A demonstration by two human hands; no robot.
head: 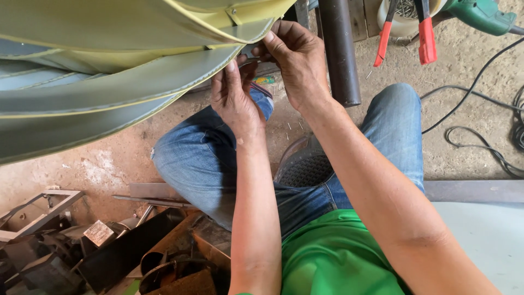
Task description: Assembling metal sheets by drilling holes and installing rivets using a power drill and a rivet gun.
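1. Head view: both hands meet at the edge of a yellow-green sheet-metal blade (pixel 136 76), part of a stack of curved blades that fills the upper left.
2. Left hand (pixel 234 101) is raised, its fingers pressed up against the blade's lower edge, thumb beside them; whether it pinches anything I cannot tell.
3. Right hand (pixel 292 60) sits just beside the left, a little higher, thumb and fingers closed together on the blade's corner where a small dark piece shows between the two hands.
4. Just beyond the right hand stands a dark pipe (pixel 339 52), upright and near the wrist.
5. Below the hands are the person's knees in jeans (pixel 199 158), legs folded, a shoe sole (pixel 305 166) between them.
6. Farther right of the pipe lie red-handled pliers (pixel 406 30), a green power tool (pixel 483 15) and black cable (pixel 475 90) on the dirt floor.
7. Scrap metal (pixel 109 248) is heaped below the left forearm.
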